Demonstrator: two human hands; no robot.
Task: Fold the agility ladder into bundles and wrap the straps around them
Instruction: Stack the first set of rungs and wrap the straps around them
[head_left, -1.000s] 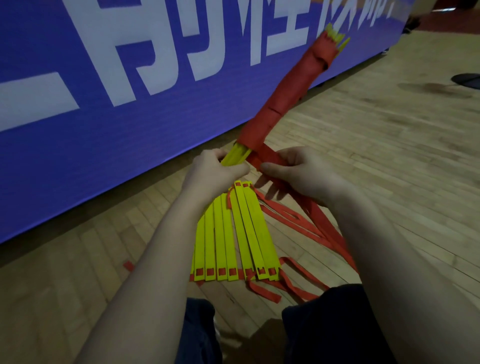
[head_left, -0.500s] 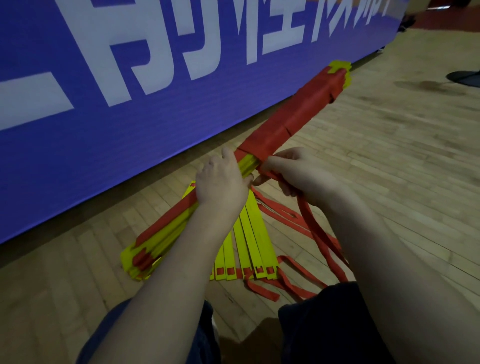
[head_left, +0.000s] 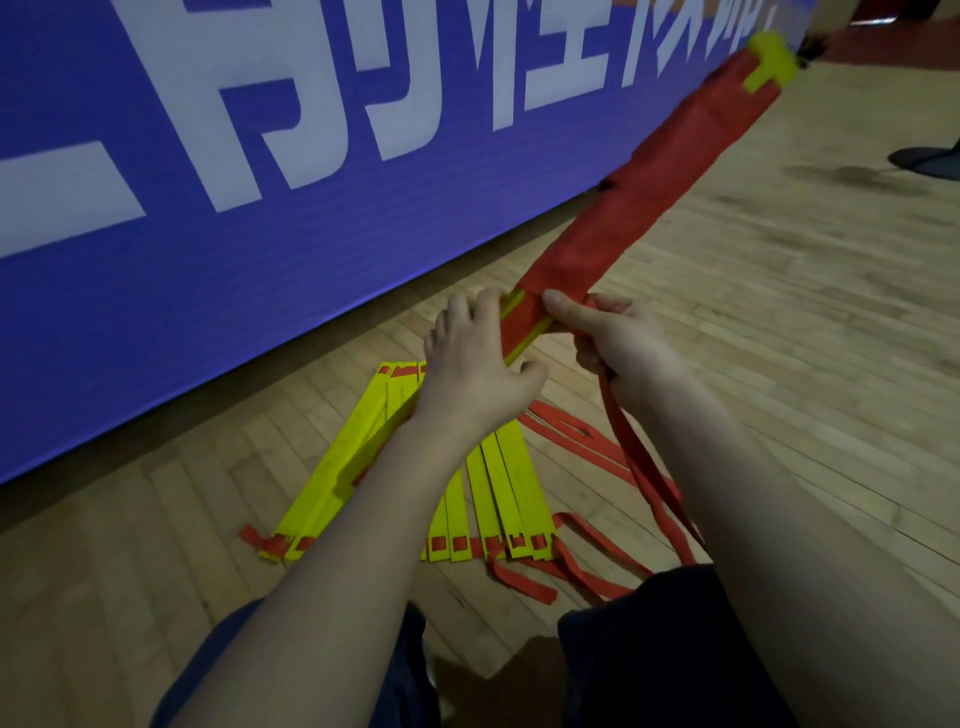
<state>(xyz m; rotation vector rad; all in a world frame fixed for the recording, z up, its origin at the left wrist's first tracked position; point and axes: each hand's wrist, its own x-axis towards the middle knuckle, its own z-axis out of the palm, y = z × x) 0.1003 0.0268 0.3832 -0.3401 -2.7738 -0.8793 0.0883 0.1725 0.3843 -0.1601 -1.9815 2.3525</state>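
A purple banner (head_left: 260, 234) with white lettering stands along the wooden floor (head_left: 779, 364). The red-wrapped ladder bundle (head_left: 649, 192) is held above the floor, its long axis slanting from the hands up and away to the right, yellow tips at the far end. Loose yellow rungs (head_left: 509, 493) lie fanned on the floor below. The left hand (head_left: 478, 374) curls round the bundle's near end. The right hand (head_left: 618, 343) presses its thumb on the wrap, fingers gripping the red strap (head_left: 639, 467) that hangs floorward.
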